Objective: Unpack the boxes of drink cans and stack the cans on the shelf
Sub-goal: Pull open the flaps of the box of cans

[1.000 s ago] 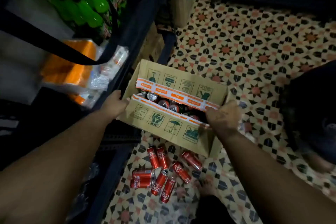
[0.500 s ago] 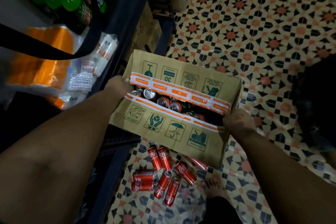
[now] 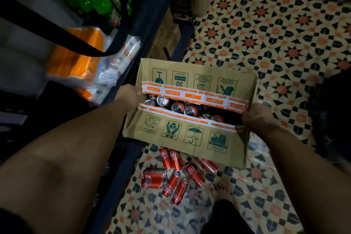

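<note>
Head view, looking straight down, and the cardboard box [image 3: 190, 135] hangs in mid-air above the patterned floor [image 3: 275, 34], a hand at each end. At nine o'clock of the box the left hand [image 3: 128, 97] clasps the short end, fingers curled over the edge between the two flaps. At three o'clock the right hand [image 3: 257, 118] does the same, fingers wrapped over the rim and hidden inside. The taped flaps stand apart just enough to show can tops [image 3: 177, 105], silver lids and orange sides, packed in the gap.

Down at six o'clock of the box, red cola cans [image 3: 174, 175] lie loose on the tiles, touching one another, with a bare foot [image 3: 221, 191] just beside them at four o'clock. The shelf rack [image 3: 152, 24] runs along at ten o'clock, green bottles [image 3: 102, 0] and an orange shrink-wrapped pack [image 3: 79, 59] on it.

My read: this is the carry, box going to a spot where it can be emptied. Doing it well means keeping the box level so the cans don't roll to one end, gripping low on the walls instead of the flaps, since tape and card could tear under that weight, and setting it down away from the loose cans and that foot.

Against a second ago, the box sits a touch lower and more central in view, the flaps gape slightly wider, and both hands keep their ends. Floor cans unmoved.
</note>
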